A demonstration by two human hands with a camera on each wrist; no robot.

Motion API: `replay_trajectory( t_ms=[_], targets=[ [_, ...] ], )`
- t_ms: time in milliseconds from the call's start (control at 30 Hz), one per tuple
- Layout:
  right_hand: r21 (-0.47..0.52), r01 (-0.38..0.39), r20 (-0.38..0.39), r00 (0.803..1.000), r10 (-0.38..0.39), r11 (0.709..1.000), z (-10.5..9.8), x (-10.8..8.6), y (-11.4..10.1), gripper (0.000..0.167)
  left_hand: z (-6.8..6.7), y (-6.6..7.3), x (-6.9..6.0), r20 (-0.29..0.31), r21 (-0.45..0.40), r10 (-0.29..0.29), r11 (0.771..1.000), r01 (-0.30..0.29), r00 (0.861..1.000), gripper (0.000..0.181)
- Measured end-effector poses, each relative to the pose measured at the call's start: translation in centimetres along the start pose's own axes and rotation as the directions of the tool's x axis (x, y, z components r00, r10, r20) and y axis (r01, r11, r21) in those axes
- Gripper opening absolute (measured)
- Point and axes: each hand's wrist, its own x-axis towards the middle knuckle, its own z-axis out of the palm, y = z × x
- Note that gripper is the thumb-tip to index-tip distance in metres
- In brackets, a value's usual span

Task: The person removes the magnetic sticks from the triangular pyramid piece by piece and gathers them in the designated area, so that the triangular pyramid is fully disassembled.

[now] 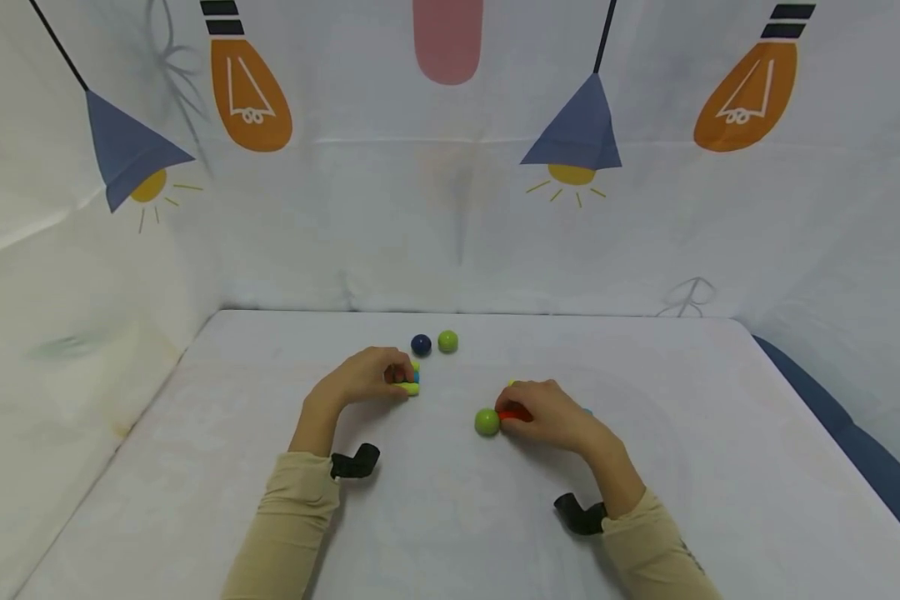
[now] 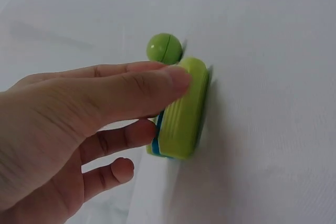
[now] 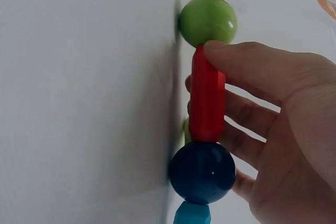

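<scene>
Thumb and fingers of my left hand (image 1: 366,377) pinch a yellow-green bar with a blue part (image 2: 181,119), which lies on the white table. Just beyond it are a dark blue ball (image 1: 421,345) and a green ball (image 1: 447,341). My right hand (image 1: 549,415) grips a red bar (image 3: 207,98) between thumb and fingers. One end of that bar touches another green ball (image 1: 487,422); a second dark blue ball (image 3: 202,172) sits at its other end, followed by a light blue piece (image 3: 192,213). Behind the right hand, a yellow-green piece is mostly hidden.
The white table (image 1: 450,517) reaches back to a white cloth wall (image 1: 390,225) printed with lamps and bulbs. Black wrist mounts (image 1: 356,461) stick out from both sleeves. Something dark blue (image 1: 847,425) stands beyond the table's right edge.
</scene>
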Motion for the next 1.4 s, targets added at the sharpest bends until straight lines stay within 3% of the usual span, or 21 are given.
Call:
replay_trajectory(
  t_ms=[167, 367, 533, 667, 1133, 1267, 1400],
  targets=[
    [-0.015, 0.007, -0.014, 1.0, -0.007, 1.0, 0.6, 0.4, -0.5, 0.011, 0.8, 2.0, 0.8, -0.015, 0.039, 0.052, 0.998, -0.052, 0.999, 0.006],
    [-0.022, 0.003, -0.035, 0.999, -0.004, 1.0, 1.0, 0.6, -0.8, 0.01, 3.8, 5.3, 2.4, 0.093, 0.013, 0.161, 0.987, -0.162, 0.983, 0.02],
    [-0.022, 0.004, -0.041, 0.999, -0.005, 1.0, 1.1, 0.7, -1.0, 0.008, 5.8, 6.2, 3.1, 0.138, 0.005, 0.167, 0.986, -0.169, 0.976, 0.031],
    [-0.023, 0.015, -0.04, 0.999, -0.016, 1.0, 1.0, 0.8, -1.1, 0.008, 6.1, 6.4, 3.1, 0.118, 0.016, 0.154, 0.987, -0.157, 0.981, 0.032],
    [-0.025, 0.028, -0.02, 0.999, -0.028, 0.999, 0.7, 0.5, -1.2, 0.011, 6.0, 6.2, 3.3, 0.122, 0.038, 0.19, 0.98, -0.196, 0.974, 0.022],
    [-0.016, 0.035, -0.007, 0.999, -0.035, 0.999, 0.8, 0.4, -1.1, 0.013, 5.5, 5.4, 3.3, 0.072, 0.051, 0.154, 0.986, -0.158, 0.986, 0.023],
    [-0.006, 0.03, -0.004, 1.0, -0.03, 1.0, 1.0, 0.5, -1.1, 0.013, 4.3, 3.6, 3.0, -0.037, 0.017, 0.097, 0.995, -0.097, 0.995, 0.026]
  ],
)
